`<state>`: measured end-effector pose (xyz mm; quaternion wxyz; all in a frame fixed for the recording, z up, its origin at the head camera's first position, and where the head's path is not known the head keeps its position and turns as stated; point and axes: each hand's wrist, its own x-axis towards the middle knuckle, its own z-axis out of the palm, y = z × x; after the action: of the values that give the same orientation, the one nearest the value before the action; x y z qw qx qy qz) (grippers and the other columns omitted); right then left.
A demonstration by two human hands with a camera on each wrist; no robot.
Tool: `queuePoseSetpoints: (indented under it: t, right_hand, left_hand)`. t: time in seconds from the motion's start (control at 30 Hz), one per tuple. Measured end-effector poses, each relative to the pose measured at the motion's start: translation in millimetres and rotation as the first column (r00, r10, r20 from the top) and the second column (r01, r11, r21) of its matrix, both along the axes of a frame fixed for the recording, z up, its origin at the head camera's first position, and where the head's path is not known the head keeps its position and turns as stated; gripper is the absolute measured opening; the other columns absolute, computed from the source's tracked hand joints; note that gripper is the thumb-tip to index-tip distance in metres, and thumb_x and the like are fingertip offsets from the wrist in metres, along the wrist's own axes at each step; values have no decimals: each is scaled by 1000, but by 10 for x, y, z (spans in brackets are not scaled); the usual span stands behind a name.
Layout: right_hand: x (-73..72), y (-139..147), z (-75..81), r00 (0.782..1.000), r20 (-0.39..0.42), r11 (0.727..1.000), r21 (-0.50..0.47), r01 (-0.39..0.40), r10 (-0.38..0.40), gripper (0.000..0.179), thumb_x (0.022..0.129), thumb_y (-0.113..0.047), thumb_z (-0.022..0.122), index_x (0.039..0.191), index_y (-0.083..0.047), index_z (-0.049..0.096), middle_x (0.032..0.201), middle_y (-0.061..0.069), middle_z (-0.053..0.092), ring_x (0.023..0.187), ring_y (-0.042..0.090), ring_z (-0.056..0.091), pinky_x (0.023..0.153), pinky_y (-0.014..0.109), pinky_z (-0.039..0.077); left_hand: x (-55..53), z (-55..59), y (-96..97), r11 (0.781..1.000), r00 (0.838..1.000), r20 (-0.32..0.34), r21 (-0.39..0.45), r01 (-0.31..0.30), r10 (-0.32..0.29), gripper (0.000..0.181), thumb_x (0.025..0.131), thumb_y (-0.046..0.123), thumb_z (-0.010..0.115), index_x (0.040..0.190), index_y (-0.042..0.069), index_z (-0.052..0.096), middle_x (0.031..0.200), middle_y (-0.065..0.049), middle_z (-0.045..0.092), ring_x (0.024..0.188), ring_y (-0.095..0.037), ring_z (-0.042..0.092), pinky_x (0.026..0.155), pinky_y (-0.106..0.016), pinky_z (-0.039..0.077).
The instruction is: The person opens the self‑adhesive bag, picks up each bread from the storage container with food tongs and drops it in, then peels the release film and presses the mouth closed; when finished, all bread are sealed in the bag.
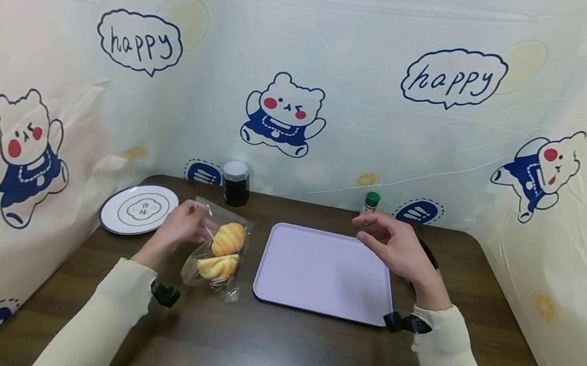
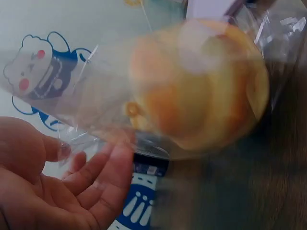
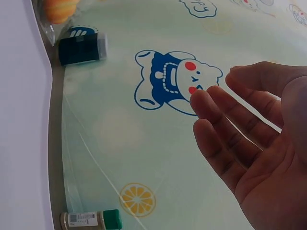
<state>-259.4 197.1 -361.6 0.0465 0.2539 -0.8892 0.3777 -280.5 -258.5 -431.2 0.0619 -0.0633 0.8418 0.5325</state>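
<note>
In the head view my left hand (image 1: pixel 184 223) pinches the upper left part of a clear plastic bag (image 1: pixel 191 270). Inside the bag sit two golden bread rolls (image 1: pixel 229 240) with swirled stripes. Close up in the left wrist view, a roll (image 2: pixel 201 86) fills much of the picture, with thin film stretching from it to the left hand (image 2: pixel 72 187). My right hand (image 1: pixel 398 247) hovers above the far right corner of a lilac tray (image 1: pixel 325 274). Its fingers are loosely bent and hold nothing, as the right wrist view of that hand (image 3: pixel 254 139) confirms.
Left of the bag lies a white plate (image 1: pixel 118 216) with a dark rim. A dark jar (image 1: pixel 236 187) with a pale lid and a small green-capped bottle (image 1: pixel 370 201) stand at the table's back edge. A black item (image 1: pixel 428 253) is partly hidden behind the right hand.
</note>
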Motion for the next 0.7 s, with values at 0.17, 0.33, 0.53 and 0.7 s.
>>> queuePoseSetpoints:
  t: [0.17, 0.33, 0.53, 0.7]
  right_hand:
    - [8, 10, 5, 1000, -4, 1000, -2, 0, 0, 27, 96, -24, 68, 123, -22, 66, 120, 3, 70, 101, 20, 68, 82, 37, 56]
    - [9, 20, 3, 1000, -9, 1000, 4, 2, -2, 28, 96, -25, 68, 123, -21, 66, 122, 7, 70, 102, 21, 68, 85, 39, 56]
    - [1, 46, -8, 1000, -10, 1000, 20, 14, -14, 29, 96, -23, 67, 124, -17, 66, 124, 9, 70, 103, 22, 67, 86, 40, 56]
    - [-8, 68, -19, 1000, -13, 999, 33, 24, -24, 28, 96, -24, 67, 124, -18, 66, 125, 8, 69, 102, 22, 67, 86, 40, 55]
  left_hand:
    - [-39, -59, -79, 999, 999, 38, -25, 27, -26, 86, 102, 46, 50, 159, 5, 0, 131, -31, 59, 79, -16, 69, 70, -29, 59]
    - [-37, -122, -132, 985, 998, 23, -160, 65, -62, 111, 95, 35, 66, 154, 11, -25, 137, -40, 49, 84, -27, 68, 67, -31, 58]
    - [-17, -142, -137, 982, 992, 65, -147, 115, -106, 85, 99, 30, 60, 159, 7, 5, 149, -37, 35, 114, -44, 63, 78, -38, 61]
    - [2, -129, -68, 982, 983, 106, -99, 158, -147, 76, 102, 30, 56, 159, 4, 13, 147, -35, 40, 113, -38, 66, 82, -37, 61]
